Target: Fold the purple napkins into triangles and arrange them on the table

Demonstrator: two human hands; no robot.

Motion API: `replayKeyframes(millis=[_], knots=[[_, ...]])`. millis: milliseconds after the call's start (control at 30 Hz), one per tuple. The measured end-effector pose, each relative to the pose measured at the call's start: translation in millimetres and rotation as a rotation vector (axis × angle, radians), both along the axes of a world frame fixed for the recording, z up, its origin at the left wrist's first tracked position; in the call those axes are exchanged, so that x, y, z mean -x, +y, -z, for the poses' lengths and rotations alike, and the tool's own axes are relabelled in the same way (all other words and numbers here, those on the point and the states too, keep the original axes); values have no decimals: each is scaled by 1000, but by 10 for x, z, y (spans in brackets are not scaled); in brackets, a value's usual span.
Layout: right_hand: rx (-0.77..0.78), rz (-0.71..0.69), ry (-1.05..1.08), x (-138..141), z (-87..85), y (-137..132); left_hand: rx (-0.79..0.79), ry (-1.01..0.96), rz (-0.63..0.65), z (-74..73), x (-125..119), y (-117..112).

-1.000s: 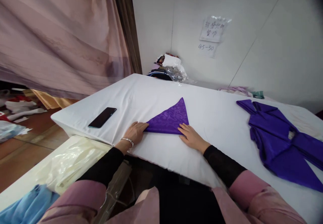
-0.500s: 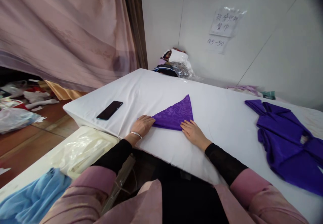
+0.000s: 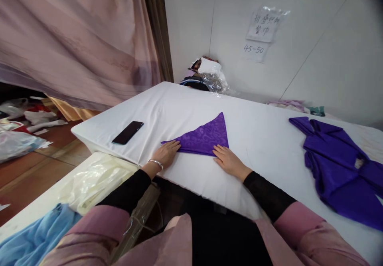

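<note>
A purple patterned napkin (image 3: 203, 136), folded into a triangle, lies on the white table with its peak pointing away from me. My left hand (image 3: 166, 154) is laid flat over its left end, and a small tip of the fabric shows beyond the fingers. Stretched fingers of my right hand (image 3: 227, 160) rest on the napkin's near right corner. Neither hand is closed round the fabric. What lies beneath the palms is hidden.
A phone (image 3: 128, 132) lies left of the napkin. Several more purple napkins (image 3: 338, 170) are heaped at the right. Clear plastic bags (image 3: 95, 178) and a blue cloth (image 3: 42, 230) lie on a lower surface at the left. The white table (image 3: 257, 130) stands near a wall.
My left hand has slid slightly left and nearer along the napkin's lower edge, and the left tip now shows more. My right hand has barely moved.
</note>
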State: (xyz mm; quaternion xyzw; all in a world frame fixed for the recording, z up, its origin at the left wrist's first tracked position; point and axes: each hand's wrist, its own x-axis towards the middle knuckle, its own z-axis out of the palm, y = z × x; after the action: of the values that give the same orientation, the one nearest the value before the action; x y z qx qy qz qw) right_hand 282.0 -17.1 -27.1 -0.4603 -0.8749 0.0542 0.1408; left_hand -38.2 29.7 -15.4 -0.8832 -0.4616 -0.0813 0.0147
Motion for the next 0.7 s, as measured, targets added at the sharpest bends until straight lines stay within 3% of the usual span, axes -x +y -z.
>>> replayKeyframes(millis=[200, 467, 700], knots=[[-33, -37, 49, -30, 43, 27, 2, -26, 92, -35, 78, 55], [-27, -51, 58, -34, 59, 49, -115, -8, 54, -85, -11, 137], [7, -62, 49, -79, -8, 22, -216, -24, 157, -289, -44, -10]])
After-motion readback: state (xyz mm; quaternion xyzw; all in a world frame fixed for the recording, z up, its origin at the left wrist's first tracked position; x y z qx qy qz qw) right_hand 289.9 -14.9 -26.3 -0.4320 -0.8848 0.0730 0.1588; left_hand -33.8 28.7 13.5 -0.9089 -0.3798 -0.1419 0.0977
